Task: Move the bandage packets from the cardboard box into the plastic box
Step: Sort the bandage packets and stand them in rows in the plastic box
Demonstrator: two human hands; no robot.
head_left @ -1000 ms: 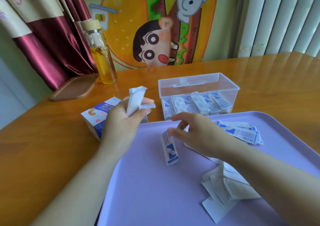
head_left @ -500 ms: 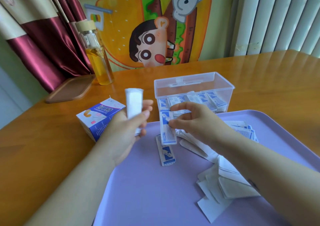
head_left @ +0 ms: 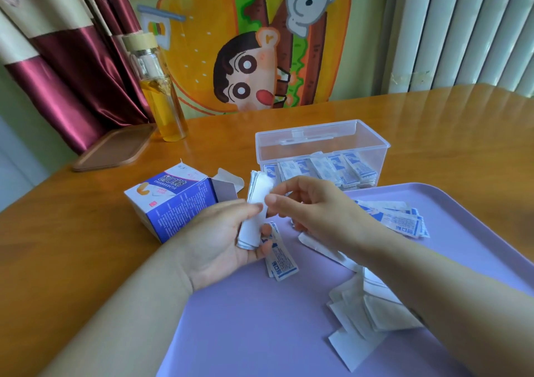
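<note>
My left hand (head_left: 219,241) holds a small stack of white bandage packets (head_left: 257,209) upright over the tray's left edge. My right hand (head_left: 315,206) pinches the top of that same stack with thumb and forefinger. The blue-and-white cardboard box (head_left: 170,200) lies on its side to the left, flap open. Behind my hands stands the clear plastic box (head_left: 322,142), lid off, with several packets lined up inside. Loose packets lie on the purple tray (head_left: 260,327): one (head_left: 281,261) under my left fingers, a pile (head_left: 401,220) to the right, several white ones (head_left: 361,319) near my right forearm.
A glass bottle (head_left: 161,93) of yellow liquid stands at the back left beside a brown wooden lid (head_left: 112,148). The wooden table (head_left: 57,246) runs to a curtain and a cartoon poster at the back.
My right hand carried a packet from the tray up to my left hand's stack and now pinches the stack. My left hand lowered and turned palm up.
</note>
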